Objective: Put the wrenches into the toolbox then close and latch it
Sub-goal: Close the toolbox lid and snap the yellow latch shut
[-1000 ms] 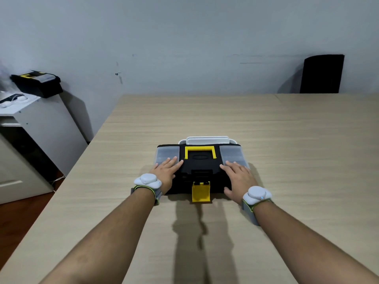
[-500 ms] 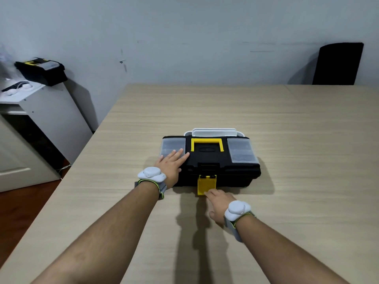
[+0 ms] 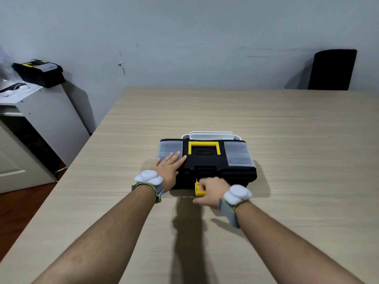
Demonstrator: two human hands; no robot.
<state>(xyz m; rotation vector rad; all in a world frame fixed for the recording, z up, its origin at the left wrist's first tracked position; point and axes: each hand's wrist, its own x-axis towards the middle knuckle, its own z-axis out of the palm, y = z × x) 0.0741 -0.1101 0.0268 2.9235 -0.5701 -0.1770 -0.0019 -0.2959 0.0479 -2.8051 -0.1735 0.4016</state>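
The black toolbox lies on the wooden table with its lid down, a yellow handle on top and clear compartment lids at both ends. My left hand lies flat on the lid's left part, fingers spread. My right hand is at the front of the box, fingers curled around the yellow latch, which sticks out from the front wall. No wrenches are visible.
A white tray shows just behind the toolbox. A second black toolbox sits on a white cabinet at the far left. A black chair back stands beyond the table's far right edge.
My right hand left the lid's right side, dropped to the table in front of the box, and now grips the yellow latch. My left hand stayed on the lid.
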